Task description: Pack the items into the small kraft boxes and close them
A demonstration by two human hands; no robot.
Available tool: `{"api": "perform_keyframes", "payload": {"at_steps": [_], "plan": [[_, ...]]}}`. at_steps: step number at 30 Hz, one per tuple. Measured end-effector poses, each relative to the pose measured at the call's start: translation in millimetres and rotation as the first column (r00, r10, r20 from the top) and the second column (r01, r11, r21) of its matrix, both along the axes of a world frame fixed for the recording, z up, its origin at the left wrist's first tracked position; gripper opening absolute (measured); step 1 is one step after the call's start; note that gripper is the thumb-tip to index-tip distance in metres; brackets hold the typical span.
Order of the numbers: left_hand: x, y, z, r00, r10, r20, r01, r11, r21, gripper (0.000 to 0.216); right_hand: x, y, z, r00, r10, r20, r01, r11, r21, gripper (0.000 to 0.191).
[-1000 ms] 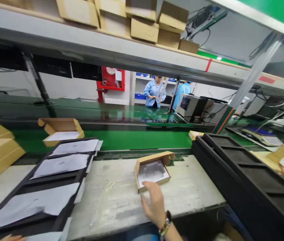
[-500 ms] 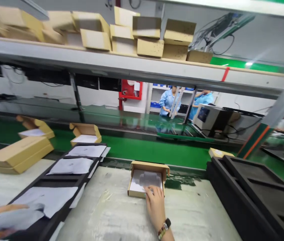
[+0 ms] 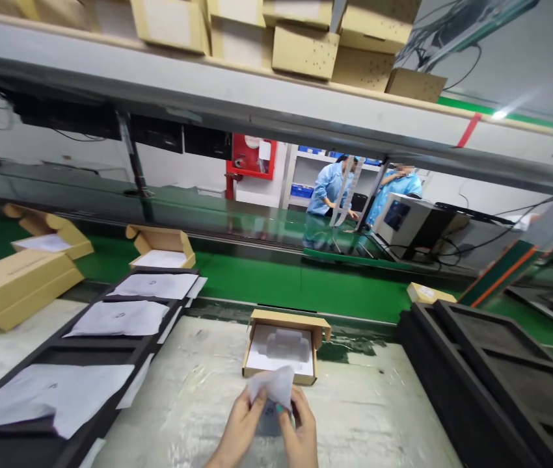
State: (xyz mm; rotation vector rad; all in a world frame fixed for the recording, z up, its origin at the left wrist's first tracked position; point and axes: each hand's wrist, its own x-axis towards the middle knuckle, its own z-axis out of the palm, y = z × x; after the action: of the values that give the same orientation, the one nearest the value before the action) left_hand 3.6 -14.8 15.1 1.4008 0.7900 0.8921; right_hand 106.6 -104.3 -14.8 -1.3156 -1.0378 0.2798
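Low in the middle of the view, my left hand [image 3: 237,426] and my right hand [image 3: 300,429] are both closed on a small white foam pouch [image 3: 271,387], holding it just above the worktop. Directly behind it lies a small open cardboard box [image 3: 281,348] with a white moulded insert inside. To the left, a long black tray [image 3: 62,364] carries several more white pouches in its compartments.
A black tray stack [image 3: 491,383] stands at the right. The green conveyor belt [image 3: 306,286] runs behind, carrying open boxes [image 3: 162,250]. Closed cardboard boxes [image 3: 13,286] lie at the left. Two people in blue coats [image 3: 328,188] work beyond. Boxes fill the shelf above [image 3: 306,49].
My right hand has left the open box. My left hand has come in from the left tray with a white pouch, and both hands now grip it before the box.
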Motion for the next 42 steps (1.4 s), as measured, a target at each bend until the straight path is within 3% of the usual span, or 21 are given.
{"api": "perform_keyframes", "payload": {"at_steps": [4, 9, 11, 13, 15, 17, 19, 21, 23, 25, 28, 30, 32, 34, 37, 40, 42], "plan": [[1.0, -0.9, -5.3, 0.997, -0.066, 0.027, 0.067, 0.997, -0.043, 0.045, -5.9, 0.7, -13.5, 0.977, -0.078, -0.2, 0.08, 0.997, 0.005, 0.033], [2.0, -12.6, -7.5, 0.982, 0.136, 0.134, -0.112, 0.979, -0.171, 0.029, -17.1, 4.6, -3.2, 0.98, -0.046, -0.193, 0.045, 0.999, -0.01, 0.021], [2.2, -14.8, -7.0, 0.966, 0.223, 0.132, -0.215, 0.974, -0.073, 0.035, -21.6, 7.4, -1.2, 0.978, -0.088, -0.188, 0.089, 0.996, -0.004, 0.021], [0.3, -13.9, -5.8, 0.95, 0.3, 0.083, -0.309, 0.941, 0.135, 0.04, -26.4, 10.9, -1.7, 0.964, -0.183, -0.194, 0.186, 0.983, -0.007, 0.028], [-3.5, -10.9, -3.8, 0.932, 0.36, 0.036, -0.345, 0.857, 0.383, 0.035, -30.1, 14.2, -1.2, 0.932, -0.305, -0.196, 0.312, 0.95, 0.007, 0.03], [-8.2, -6.9, -0.9, 0.936, 0.349, 0.051, -0.307, 0.733, 0.607, 0.027, -31.4, 15.7, 2.2, 0.895, -0.413, -0.172, 0.427, 0.902, 0.057, 0.021], [-12.6, -2.6, 1.5, 0.973, 0.218, 0.081, -0.199, 0.601, 0.774, 0.021, -30.4, 13.9, 6.0, 0.887, -0.459, -0.049, 0.461, 0.877, 0.134, 0.004], [-15.7, 1.3, 1.3, 0.996, 0.052, 0.068, -0.085, 0.512, 0.855, 0.029, -29.3, 8.9, 4.4, 0.916, -0.381, 0.123, 0.359, 0.917, 0.172, 0.017], [-17.4, 4.2, -3.4, 0.999, -0.012, 0.048, -0.034, 0.54, 0.841, 0.031, -30.3, 2.1, -6.7, 0.955, -0.221, 0.196, 0.2, 0.972, 0.122, 0.026], [-18.5, 6.7, -11.9, 0.998, 0.059, 0.025, -0.059, 0.684, 0.727, 0.027, -33.7, -5.2, -25.4, 0.985, -0.103, 0.14, 0.1, 0.995, 0.028, 0.037], [-21.7, 13.3, -25.1, 0.985, 0.173, -0.026, -0.143, 0.884, 0.444, 0.025, -35.9, -14.7, -48.2, 0.988, -0.074, 0.137, 0.086, 0.993, -0.083, 0.044], [-24.9, 22.2, -29.4, 0.981, 0.195, 0.002, -0.185, 0.927, 0.326, 0.021, -28.4, -18.0, -44.7, 0.965, -0.081, 0.251, 0.105, 0.991, -0.081, 0.037], [-26.9, 34.7, -29.8, 0.973, 0.226, 0.047, -0.228, 0.915, 0.333, 0.011, -10.7, -16.5, -21.9, 0.897, -0.109, 0.429, 0.126, 0.992, -0.01, 0.035], [-24.5, 47.7, -29.5, 0.972, 0.235, 0.028, -0.225, 0.882, 0.414, 0.01, 14.8, -8.1, 12.1, 0.768, -0.133, 0.627, 0.15, 0.988, 0.026, 0.048], [-10.0, 60.8, -36.5, 0.982, 0.157, -0.106, -0.077, 0.842, 0.535, 0.033, 54.1, 16.3, 53.3, 0.506, -0.013, 0.862, 0.217, 0.97, -0.113, 0.061], [9.2, 64.4, -52.6, 0.954, 0.2, -0.223, -0.024, 0.793, 0.608, 0.054, 78.5, 43.0, 58.1, 0.284, 0.157, 0.946, 0.305, 0.92, -0.244, 0.058], [17.5, 64.4, -60.3, 0.935, 0.258, -0.244, -0.038, 0.755, 0.655, 0.059, 85.2, 54.5, 47.4, 0.229, 0.214, 0.949, 0.323, 0.904, -0.282, 0.057]]}}
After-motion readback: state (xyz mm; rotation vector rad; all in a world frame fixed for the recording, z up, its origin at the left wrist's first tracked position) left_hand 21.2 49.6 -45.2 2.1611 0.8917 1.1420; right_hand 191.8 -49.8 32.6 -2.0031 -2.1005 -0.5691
